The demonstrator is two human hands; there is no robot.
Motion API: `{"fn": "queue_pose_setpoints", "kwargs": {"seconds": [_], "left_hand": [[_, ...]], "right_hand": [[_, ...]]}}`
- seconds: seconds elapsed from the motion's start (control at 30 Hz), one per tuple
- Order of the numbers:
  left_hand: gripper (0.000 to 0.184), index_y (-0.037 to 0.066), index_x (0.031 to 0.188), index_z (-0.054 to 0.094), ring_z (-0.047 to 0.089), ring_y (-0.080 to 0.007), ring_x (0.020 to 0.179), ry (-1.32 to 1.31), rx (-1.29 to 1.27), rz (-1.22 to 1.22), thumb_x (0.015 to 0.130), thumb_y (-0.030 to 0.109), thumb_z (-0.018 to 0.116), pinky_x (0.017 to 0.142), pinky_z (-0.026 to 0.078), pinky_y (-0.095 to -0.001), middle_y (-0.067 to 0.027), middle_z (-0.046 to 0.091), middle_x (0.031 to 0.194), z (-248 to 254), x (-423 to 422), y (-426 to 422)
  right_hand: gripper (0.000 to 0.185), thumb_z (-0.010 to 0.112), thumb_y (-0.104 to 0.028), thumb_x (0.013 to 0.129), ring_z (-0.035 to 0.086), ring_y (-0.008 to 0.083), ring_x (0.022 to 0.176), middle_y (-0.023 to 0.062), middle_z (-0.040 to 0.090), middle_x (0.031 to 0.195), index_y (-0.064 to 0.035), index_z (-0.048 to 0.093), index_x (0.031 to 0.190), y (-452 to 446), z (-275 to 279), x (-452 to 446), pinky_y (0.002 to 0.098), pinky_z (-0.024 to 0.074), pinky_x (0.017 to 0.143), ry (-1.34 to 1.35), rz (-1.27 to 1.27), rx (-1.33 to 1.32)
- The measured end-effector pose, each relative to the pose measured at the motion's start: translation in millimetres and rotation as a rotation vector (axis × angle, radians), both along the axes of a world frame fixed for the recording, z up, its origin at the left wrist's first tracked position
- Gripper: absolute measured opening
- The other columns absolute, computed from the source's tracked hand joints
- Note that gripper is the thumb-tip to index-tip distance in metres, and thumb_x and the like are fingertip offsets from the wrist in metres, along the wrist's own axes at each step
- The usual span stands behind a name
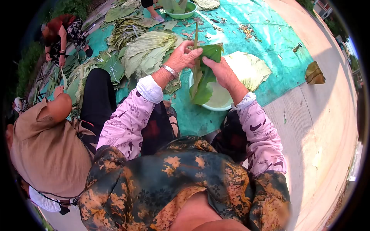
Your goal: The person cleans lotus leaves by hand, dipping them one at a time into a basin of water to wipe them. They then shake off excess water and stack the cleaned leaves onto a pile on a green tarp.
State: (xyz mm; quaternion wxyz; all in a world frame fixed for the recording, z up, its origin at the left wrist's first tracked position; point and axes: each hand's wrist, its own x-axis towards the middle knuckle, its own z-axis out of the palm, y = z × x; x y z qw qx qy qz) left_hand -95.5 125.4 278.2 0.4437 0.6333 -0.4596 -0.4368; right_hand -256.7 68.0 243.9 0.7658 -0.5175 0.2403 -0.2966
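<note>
A large green leaf [203, 86] is held up between my two hands, partly folded, its long pale stalk or rolled edge pointing upward. My left hand [181, 58] pinches it from the left side, with a silver bracelet at the wrist. On the right, my right hand [223, 73] grips the leaf with the thumb pressed on its upper part. Directly below is a pale basin [219, 107] with cloudy liquid, partly hidden by the leaf. A pale, flattened leaf [248, 71] lies beside the basin on its right.
Stacks of dried leaves [146, 52] lie on a teal sheet [266, 38]. A green basin [185, 14] stands at the far side. A brown folded leaf bundle [315, 73] sits at the sheet's right edge. One person [54, 150] sits close on my left; another [63, 32] bends farther off.
</note>
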Motion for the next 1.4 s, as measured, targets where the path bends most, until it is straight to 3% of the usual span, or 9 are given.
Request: {"fn": "queue_pose_setpoints", "kwargs": {"seconds": [0.27,0.47,0.5,0.57,0.67,0.8,0.9,1.1,1.4], "left_hand": [[0.020,0.000,0.094,0.060,0.055,-0.0068,0.068,0.048,-0.022,0.146,0.084,0.018,0.055,0.060,0.045,-0.0224,0.0002,0.061,0.080,-50,28,-6],[0.021,-0.003,0.094,0.059,0.056,-0.0117,0.066,0.197,-0.213,0.477,0.083,0.015,0.056,0.058,0.046,-0.0267,-0.0049,0.061,0.079,-63,64,0],[0.031,-0.005,0.108,0.053,0.056,-0.0164,0.086,0.205,-0.192,0.441,0.082,0.012,0.058,0.077,0.045,-0.0271,-0.0093,0.059,0.099,-55,67,3],[0.018,-0.002,0.090,0.059,0.054,-0.0118,0.065,-0.215,-0.203,0.541,0.082,0.014,0.054,0.060,0.043,-0.0246,-0.0054,0.060,0.075,-68,97,-11],[0.020,-0.002,0.081,0.059,0.053,-0.0123,0.061,0.022,-0.370,0.603,0.080,0.017,0.056,0.055,0.041,-0.0280,-0.0044,0.059,0.070,-63,92,-14],[0.023,-0.002,0.077,0.060,0.053,-0.0131,0.060,-0.088,-0.357,0.679,0.080,0.020,0.055,0.055,0.041,-0.0297,-0.0068,0.058,0.065,-40,84,-8],[0.023,-0.002,0.077,0.060,0.053,-0.0136,0.061,-0.226,-0.229,0.729,0.080,0.020,0.055,0.056,0.041,-0.0295,-0.0068,0.058,0.066,-28,103,-21],[0.020,-0.002,0.080,0.059,0.054,-0.0128,0.063,0.106,-0.406,0.686,0.081,0.017,0.054,0.059,0.042,-0.0274,-0.0053,0.059,0.070,-35,105,-25],[0.015,0.000,0.091,0.059,0.055,-0.0099,0.064,0.454,-0.401,0.609,0.084,0.012,0.053,0.060,0.044,-0.0218,-0.0028,0.060,0.077,-20,77,-29]], "right_hand": [[0.033,0.056,-0.021,0.083,0.055,0.0161,0.087,0.0076,0.058,0.099,0.0009,0.053,0.107,-5,-18,-16,0.0300,0.0443,0.078,0.088,0.056,0.133],[0.029,0.058,-0.020,0.081,0.057,0.0153,0.080,0.0080,0.061,0.091,0.0022,0.058,0.100,-36,-67,-40,0.0280,0.0456,0.072,0.356,-0.185,-0.078],[0.029,0.058,-0.019,0.081,0.057,0.0150,0.078,0.0077,0.061,0.090,0.0023,0.058,0.100,-42,-74,-46,0.0277,0.0459,0.070,0.383,-0.211,-0.112],[0.027,0.058,-0.019,0.081,0.057,0.0144,0.075,0.0068,0.061,0.086,0.0018,0.059,0.098,-54,-85,-53,0.0274,0.0460,0.068,0.420,-0.306,-0.169],[0.023,0.056,-0.020,0.082,0.057,0.0151,0.073,0.0056,0.062,0.084,-0.0007,0.059,0.095,-71,-101,-63,0.0276,0.0459,0.067,0.442,-0.434,-0.295],[0.021,0.053,-0.020,0.084,0.059,0.0216,0.072,0.0105,0.062,0.085,-0.0051,0.058,0.098,-94,-126,-57,0.0289,0.0459,0.068,0.571,-0.515,-0.840],[0.027,0.054,-0.017,0.081,0.056,0.0314,0.088,0.0154,0.059,0.095,-0.0092,0.054,0.106,-93,-170,-23,0.0356,0.0444,0.077,0.704,-0.479,-1.024],[0.056,0.050,-0.004,0.068,0.046,0.0329,0.107,0.0159,0.047,0.117,-0.0108,0.041,0.123,-33,-344,-12,0.0389,0.0377,0.090,0.984,-0.018,-1.062],[0.072,0.057,-0.014,0.069,0.028,0.0324,0.123,0.0134,0.025,0.136,-0.0136,0.024,0.133,9,-386,-3,0.0505,0.0317,0.093,1.352,0.276,-0.896]]}}
